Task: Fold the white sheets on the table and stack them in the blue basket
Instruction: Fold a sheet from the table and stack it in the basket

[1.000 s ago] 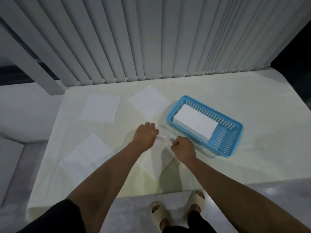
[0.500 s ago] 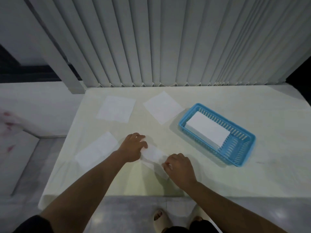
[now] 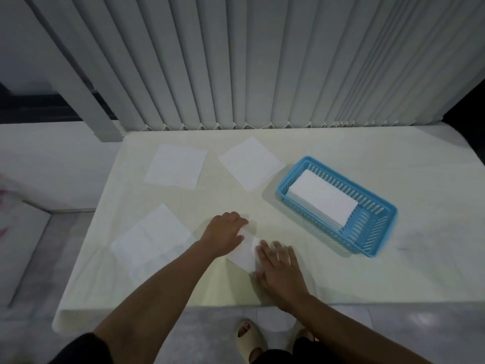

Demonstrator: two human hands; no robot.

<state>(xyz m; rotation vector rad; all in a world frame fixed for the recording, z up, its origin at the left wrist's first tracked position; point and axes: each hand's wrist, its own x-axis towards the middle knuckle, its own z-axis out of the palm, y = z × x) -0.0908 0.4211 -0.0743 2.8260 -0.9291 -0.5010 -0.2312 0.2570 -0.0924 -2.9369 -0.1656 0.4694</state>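
A folded white sheet (image 3: pixel 245 252) lies near the table's front edge between my hands. My left hand (image 3: pixel 225 233) rests flat on its left end. My right hand (image 3: pixel 279 266) presses flat on its right end, fingers spread. The blue basket (image 3: pixel 375 240) sits to the right and holds a stack of folded sheets (image 3: pixel 322 199). Three unfolded white sheets lie flat: one at the front left (image 3: pixel 152 239), one at the back left (image 3: pixel 175 165), one at the back centre (image 3: pixel 252 162).
The table (image 3: pixel 393 279) is covered in a cream cloth. Vertical blinds (image 3: pixel 262 61) hang along its far edge. A grey floor and my sandalled feet (image 3: pixel 250 338) show below the front edge.
The sheet between my hands went from a loose diamond to a narrow folded strip. My right hand opened from a pinch and now presses flat; the left hand flattened too.
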